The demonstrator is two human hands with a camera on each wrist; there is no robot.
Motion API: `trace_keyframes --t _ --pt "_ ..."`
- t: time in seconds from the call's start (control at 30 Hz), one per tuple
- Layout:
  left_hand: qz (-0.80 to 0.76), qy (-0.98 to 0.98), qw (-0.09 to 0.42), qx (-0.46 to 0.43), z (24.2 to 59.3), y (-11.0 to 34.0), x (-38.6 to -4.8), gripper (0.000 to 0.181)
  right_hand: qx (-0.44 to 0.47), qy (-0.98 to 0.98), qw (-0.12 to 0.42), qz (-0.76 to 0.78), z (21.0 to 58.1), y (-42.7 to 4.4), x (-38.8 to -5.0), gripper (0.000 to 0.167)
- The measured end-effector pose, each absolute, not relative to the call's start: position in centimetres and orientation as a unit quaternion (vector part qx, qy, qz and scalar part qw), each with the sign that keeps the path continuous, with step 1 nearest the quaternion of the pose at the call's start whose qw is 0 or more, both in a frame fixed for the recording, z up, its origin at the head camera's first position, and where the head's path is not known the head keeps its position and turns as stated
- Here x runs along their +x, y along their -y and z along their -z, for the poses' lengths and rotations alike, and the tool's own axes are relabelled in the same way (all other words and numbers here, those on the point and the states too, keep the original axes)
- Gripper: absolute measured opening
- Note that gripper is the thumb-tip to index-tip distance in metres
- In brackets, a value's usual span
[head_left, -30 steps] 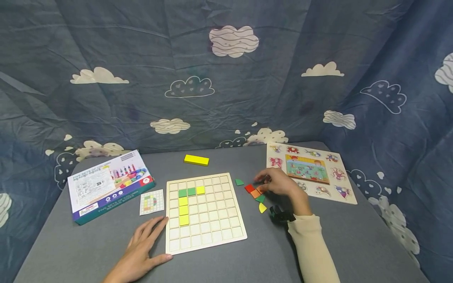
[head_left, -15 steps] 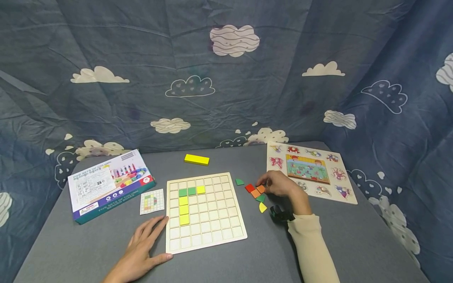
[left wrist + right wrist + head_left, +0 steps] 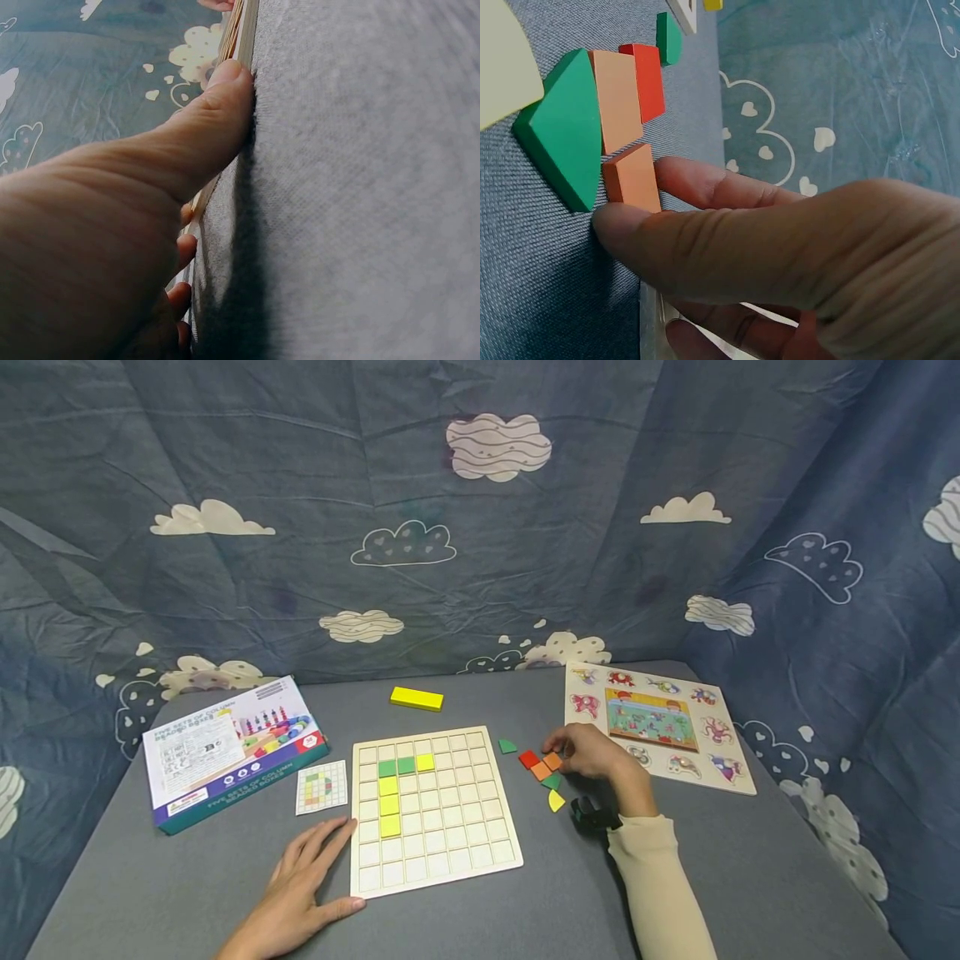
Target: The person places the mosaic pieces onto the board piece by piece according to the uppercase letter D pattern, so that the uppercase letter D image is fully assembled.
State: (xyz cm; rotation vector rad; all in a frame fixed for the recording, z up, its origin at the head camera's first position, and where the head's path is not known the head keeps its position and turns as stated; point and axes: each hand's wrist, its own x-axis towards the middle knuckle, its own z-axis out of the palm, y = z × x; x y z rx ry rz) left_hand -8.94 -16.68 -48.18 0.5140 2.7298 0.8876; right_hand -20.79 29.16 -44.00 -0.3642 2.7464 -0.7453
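**Right hand (image 3: 594,752) pinches an orange tile (image 3: 636,178) beside the gridded board (image 3: 453,802)**

From where I stand, the orange tile is over the grey table (image 3: 480,931), between the board and the picture puzzle (image 3: 652,718). The right thumb (image 3: 619,225) and forefinger (image 3: 686,181) grasp it from opposite sides; whether it's lifted off the cloth at all, I can't tell. The left hand (image 3: 300,877) grasps nothing: its fingers stretch out, tips at the board's left edge, thumb by the near corner.

To do this well, I'd pinch low on the tile's sides and lift straight up, since a second orange tile (image 3: 541,770) and a green piece (image 3: 551,782) are right beside it, and a sideways drag would probably knock them askew. A steadying left hand on the board should help.

As for direction, the tile looks roughly square from above, so I can make out no long axis. It sits cornerwise to the board's grid, one corner pointing roughly away from the person. To line up with those cells, I think it would need a partial turn.
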Motion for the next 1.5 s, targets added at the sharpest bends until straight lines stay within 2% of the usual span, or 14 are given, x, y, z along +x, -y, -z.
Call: trace_keyframes --t 0.43,0.8,1.5 --pt "-0.303 -0.930 0.120 0.171 48.04 16.60 -8.98 0.099 -0.110 -0.951 0.121 0.262 44.04 -28.52 -20.66 0.020" --pt "-0.305 -0.930 0.083 0.186 48.33 16.83 -8.77 0.096 -0.111 -0.955 0.113 0.251 44.43 -28.37 -21.13 0.019" --pt "-0.316 -0.925 0.063 0.203 48.47 16.78 -8.70 0.093 -0.106 -0.959 0.104 0.240 44.04 -28.21 -21.31 0.018"
